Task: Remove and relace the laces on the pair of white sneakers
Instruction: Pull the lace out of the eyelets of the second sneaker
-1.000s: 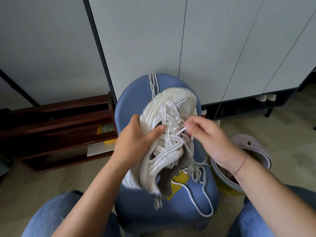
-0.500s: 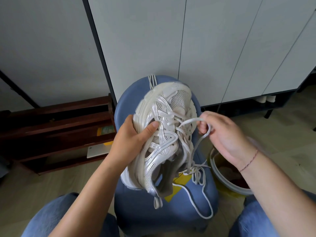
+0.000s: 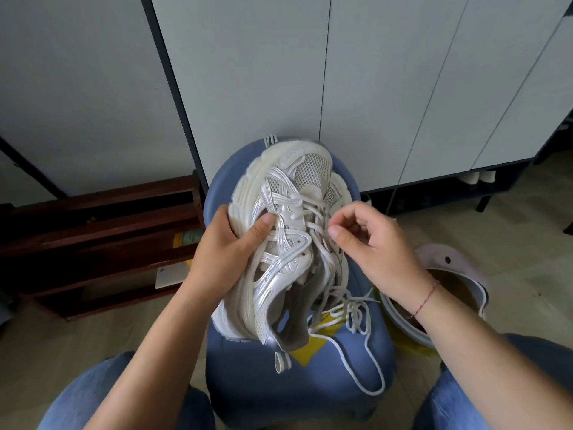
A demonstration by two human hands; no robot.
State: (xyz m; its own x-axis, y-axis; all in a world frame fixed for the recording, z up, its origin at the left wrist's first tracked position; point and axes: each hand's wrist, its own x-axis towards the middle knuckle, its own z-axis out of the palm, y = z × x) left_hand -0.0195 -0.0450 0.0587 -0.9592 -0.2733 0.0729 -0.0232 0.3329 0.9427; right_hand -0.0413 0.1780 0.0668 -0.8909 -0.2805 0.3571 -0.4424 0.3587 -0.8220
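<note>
One white sneaker (image 3: 288, 243) is held toe-away over a round blue stool (image 3: 310, 398). It does not rest on the padded seat. Its toe box is open-weave mesh, crossed by glossy silver straps that curve along the side, and its thick cream sole is moulded in ridges. The collar lining is a soft grey.

The left hand (image 3: 223, 259) grips the shoe by its outer side. The fingers wrap under the sole and the thumb (image 3: 263, 223) presses flat on a silver strap.

The right hand (image 3: 375, 252) is at the lacing on the other side, fingers curled, with the tip of its thumb against the crossed strands. Whether it is actually pinching a strand I cannot tell. A thin red thread (image 3: 426, 299) circles that wrist.

The flat woven lace (image 3: 352, 308) is threaded through the upper rows. It spills from the shoe's opening in a loose tangle, then trails across the seat in one long loop. A yellow scrap (image 3: 305, 356) (paper or plastic, hard to say) lies on the seat under the heel.

A dark slatted wooden rack (image 3: 93, 231) stands to the left, and smooth pale cabinet doors (image 3: 248, 72) are behind. A round pale-rimmed basin (image 3: 459, 265) sits on the floor to the right.
</note>
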